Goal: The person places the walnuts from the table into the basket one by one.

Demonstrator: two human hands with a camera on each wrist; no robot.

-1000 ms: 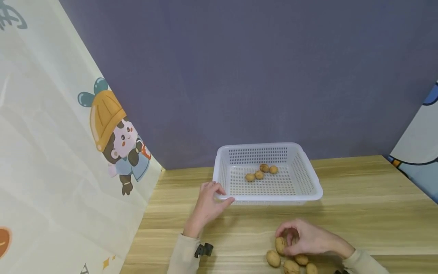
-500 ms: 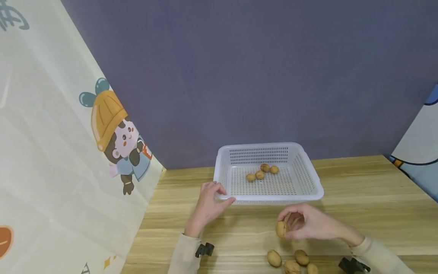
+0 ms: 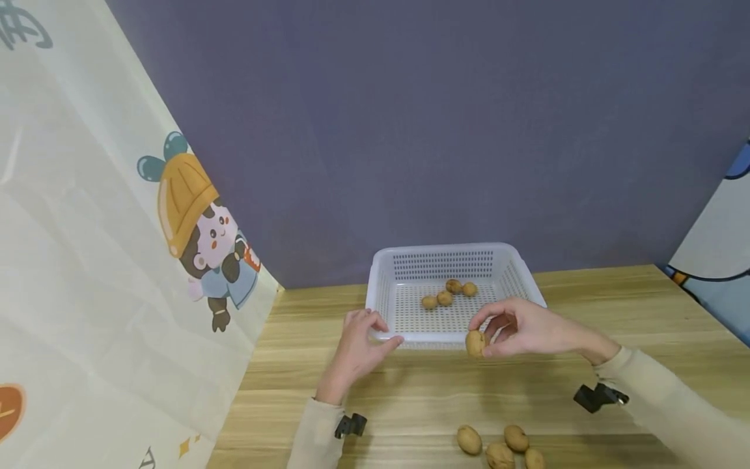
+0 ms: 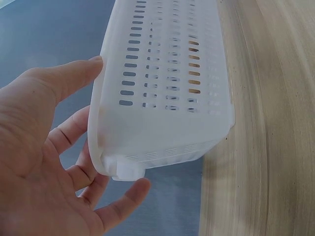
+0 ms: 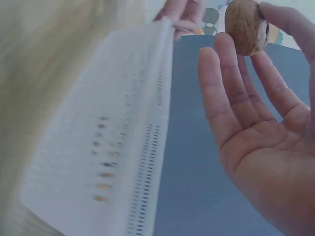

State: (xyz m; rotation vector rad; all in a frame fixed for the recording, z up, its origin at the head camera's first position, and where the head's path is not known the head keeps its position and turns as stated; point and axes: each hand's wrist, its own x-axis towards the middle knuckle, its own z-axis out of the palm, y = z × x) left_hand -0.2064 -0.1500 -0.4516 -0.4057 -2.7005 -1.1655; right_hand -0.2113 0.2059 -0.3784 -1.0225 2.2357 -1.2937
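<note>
A white plastic basket with slotted walls stands on the table, and several walnuts lie on its floor. My left hand holds its near left corner; in the left wrist view the thumb touches the rim and the other fingers curl about the corner. My right hand pinches a walnut between thumb and fingertips, just above the basket's front rim. The right wrist view shows this walnut raised beside the basket wall.
Several more walnuts lie loose on the wooden table near its front. A dark blue-grey backdrop rises behind the basket. A pale printed sheet with a cartoon figure borders the left side.
My right hand has picked up a walnut from the loose group and carried it up and forward to the basket's front rim. My left hand stays at the corner.
</note>
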